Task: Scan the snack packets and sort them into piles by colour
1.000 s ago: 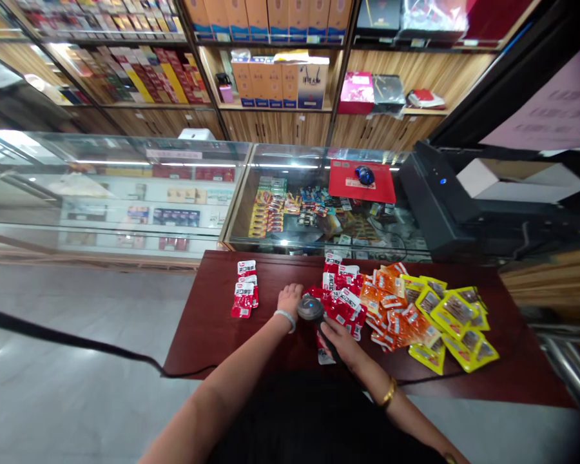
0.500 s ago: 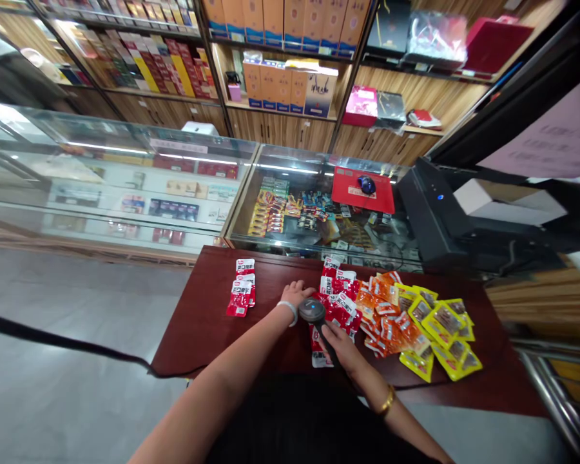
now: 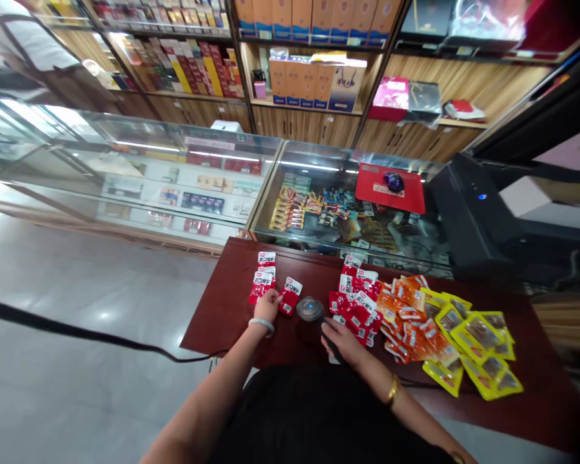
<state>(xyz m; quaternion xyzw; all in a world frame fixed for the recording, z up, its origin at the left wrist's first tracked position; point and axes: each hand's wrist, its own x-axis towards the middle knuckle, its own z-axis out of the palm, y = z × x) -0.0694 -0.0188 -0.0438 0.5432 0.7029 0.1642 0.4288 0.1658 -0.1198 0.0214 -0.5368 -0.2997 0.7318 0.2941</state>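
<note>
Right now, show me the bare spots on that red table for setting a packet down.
Bare table lies left of the left hand and small red stack, and along the near right edge below the yellow packets. Crowded: middle to right, around the scanner.

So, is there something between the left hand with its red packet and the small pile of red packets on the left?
Nothing visible. The left hand holds a red packet right beside the small pile of red packets; the barcode scanner lies on its other side.

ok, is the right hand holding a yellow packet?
No, the right hand grips the scanner; yellow packets lie apart.
</note>
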